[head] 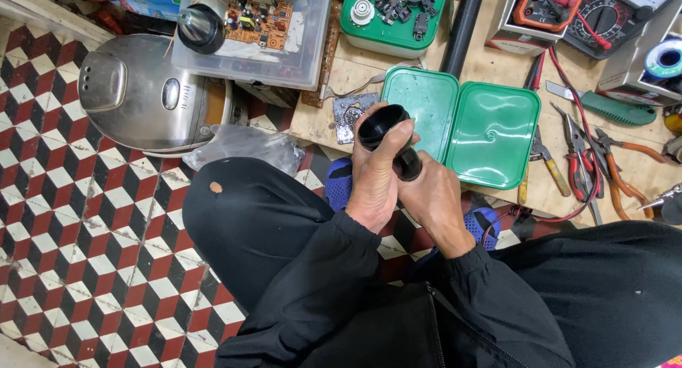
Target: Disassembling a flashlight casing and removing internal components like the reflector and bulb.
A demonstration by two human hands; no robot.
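Both hands grip a black torch-like tube (392, 137) just in front of the open green tin (462, 123): the left hand (373, 176) wraps its wide head, the right hand (435, 201) its narrow end. It looks like a twisting step; next calls for counter-rotating firmly.

left hand (375, 176): fingers curled, thumb up, closed in a grip
right hand (435, 201): closed, pressed against the left
sleeves: black, both forearms raised together
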